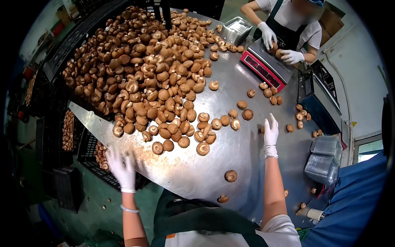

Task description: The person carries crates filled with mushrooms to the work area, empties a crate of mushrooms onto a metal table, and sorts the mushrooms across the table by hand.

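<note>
We see a big pile of brown mushrooms (140, 70) on the far left part of the shiny worktop (242, 177), and more mushrooms lie loose near the middle and the right edge. Our left hand (122, 171) is blurry, with its fingers spread and nothing we can see in it, over the black basket (88, 150) just past the left edge. Our right hand (270, 136) is open above the right half, in a white glove. One small mushroom (261, 129) is right beside it, but we cannot tell if they touch. Near the far right corner is a red scale (262, 73), and another person (288, 24) has gloved hands at its top. Clear boxes (322, 168) sit by the right edge.
</note>
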Tool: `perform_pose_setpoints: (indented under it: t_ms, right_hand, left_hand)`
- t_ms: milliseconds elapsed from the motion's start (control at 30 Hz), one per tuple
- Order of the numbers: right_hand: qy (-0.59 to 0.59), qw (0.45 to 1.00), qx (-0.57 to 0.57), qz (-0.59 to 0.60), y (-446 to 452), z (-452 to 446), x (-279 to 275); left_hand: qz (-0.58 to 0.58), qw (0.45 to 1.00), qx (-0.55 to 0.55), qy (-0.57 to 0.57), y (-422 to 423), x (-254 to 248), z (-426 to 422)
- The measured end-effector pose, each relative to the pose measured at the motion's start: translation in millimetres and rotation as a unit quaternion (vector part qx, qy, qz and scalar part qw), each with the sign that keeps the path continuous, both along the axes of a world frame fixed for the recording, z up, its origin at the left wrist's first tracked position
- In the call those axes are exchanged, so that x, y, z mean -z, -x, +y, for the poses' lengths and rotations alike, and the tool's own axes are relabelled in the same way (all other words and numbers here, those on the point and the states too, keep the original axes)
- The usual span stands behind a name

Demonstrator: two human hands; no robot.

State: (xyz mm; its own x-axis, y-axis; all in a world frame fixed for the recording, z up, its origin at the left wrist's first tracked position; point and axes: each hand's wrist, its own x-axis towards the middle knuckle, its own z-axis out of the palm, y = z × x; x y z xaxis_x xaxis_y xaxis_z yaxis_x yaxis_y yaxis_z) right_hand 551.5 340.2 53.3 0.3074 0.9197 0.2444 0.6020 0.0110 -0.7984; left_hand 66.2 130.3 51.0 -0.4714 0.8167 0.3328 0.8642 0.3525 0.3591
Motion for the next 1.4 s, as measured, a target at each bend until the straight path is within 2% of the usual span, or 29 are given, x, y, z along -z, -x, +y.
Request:
perform_pose_setpoints:
  t_ms: [33, 100, 133, 167, 200, 233, 300, 367, 467, 533, 633, 667, 700, 767, 867, 1033, 1133, 1167, 1233, 1267, 1333, 1367, 1400]
  right_hand:
    - [-0.029, 0.997, -0.011, -0.076, 5.4, 3.8, -4.9]
    - [-0.014, 0.992, -0.122, -0.028, 65.9, -7.7, -39.4]
    - [0.018, 0.982, -0.189, 0.001, 86.0, -8.9, -24.9]
    - [0.048, 0.965, -0.257, 0.031, 104.8, -10.7, -10.8]
    - [0.04, 0.949, -0.304, -0.071, 127.8, -18.8, -16.8]
    - [0.033, 0.922, -0.347, -0.171, 146.4, -28.2, -23.0]
    - [-0.006, 0.888, -0.365, -0.279, 158.2, -39.9, 19.9]
    - [0.002, 0.906, -0.386, -0.171, 154.4, -61.4, 36.5]
    - [-0.014, 0.901, -0.395, -0.178, 144.0, -97.4, 18.9]
    - [-0.014, 0.888, -0.434, -0.15, 133.5, -108.0, 14.8]
    - [0.035, 0.909, -0.403, -0.101, 125.5, -94.1, 7.2]
    - [0.037, 0.936, -0.343, -0.074, 125.3, -83.0, 16.4]
    - [0.036, 0.937, -0.34, -0.073, 127.2, -66.6, 17.1]
    - [-0.018, 0.953, -0.252, -0.165, 128.7, -34.9, 18.0]
    - [-0.026, 0.905, -0.286, -0.314, 126.9, -26.8, 49.7]
    - [-0.052, 0.933, -0.267, -0.235, 117.4, -62.9, 46.5]
    - [0.034, 0.948, -0.265, -0.171, 103.7, -72.1, 32.8]
    - [0.033, 0.95, -0.259, -0.17, 97.4, -67.8, 30.9]
    - [-0.005, 0.975, -0.205, -0.09, 81.9, -47.8, 24.1]
    - [-0.05, 0.98, -0.178, -0.077, 74.9, -32.6, 9.6]
    - [-0.013, 0.99, -0.109, -0.084, 54.9, -0.1, 1.3]
    - [0.045, 0.992, -0.082, -0.087, 50.7, 13.4, -8.3]
    - [0.073, 0.981, -0.058, -0.17, 42.8, 28.5, -5.2]
  left_hand:
    - [0.005, 0.999, 0.031, 0.011, -23.8, 1.0, 16.4]
    - [-0.005, 0.988, 0.152, 0.025, -74.4, -8.2, 49.1]
    - [-0.014, 0.974, 0.225, 0.014, -97.0, -11.6, 70.8]
    - [-0.05, 0.965, 0.237, 0.102, -123.0, -17.3, 82.9]
    - [-0.009, 0.963, 0.258, 0.079, -143.6, 6.6, 93.1]
    - [-0.004, 0.954, 0.29, 0.076, -155.5, 9.8, 101.3]
    - [0.032, 0.942, 0.313, 0.115, -168.2, 31.1, 111.8]
    - [0.043, 0.937, 0.331, 0.099, -167.6, 34.4, 104.9]
    - [-0.053, 0.922, 0.374, 0.085, -156.0, 33.1, 74.0]
    - [-0.051, 0.896, 0.432, 0.086, -147.3, 38.4, 55.5]
    - [-0.048, 0.878, 0.469, 0.074, -143.7, 33.7, 48.9]
    - [-0.074, 0.89, 0.448, 0.034, -143.2, 32.3, 54.7]
    - [-0.1, 0.899, 0.426, -0.007, -143.6, 24.8, 64.8]
    - [-0.059, 0.923, 0.378, -0.044, -146.8, 8.9, 101.0]
    - [-0.026, 0.935, 0.351, -0.041, -150.7, 5.1, 157.6]
    - [0.089, 0.936, 0.324, 0.101, -147.5, 29.8, 201.6]
    - [0.077, 0.936, 0.333, 0.084, -149.4, 32.0, 203.1]
    - [0.07, 0.935, 0.337, 0.085, -149.0, 31.6, 203.0]
    - [0.078, 0.935, 0.336, 0.078, -149.4, 28.3, 203.8]
    - [0.077, 0.935, 0.337, 0.076, -149.5, 26.9, 204.7]
    - [0.075, 0.937, 0.337, 0.059, -150.6, 23.8, 203.8]
    - [0.063, 0.94, 0.334, 0.036, -152.8, 17.0, 202.2]
    - [0.005, 0.946, 0.324, 0.017, -157.4, 6.4, 199.1]
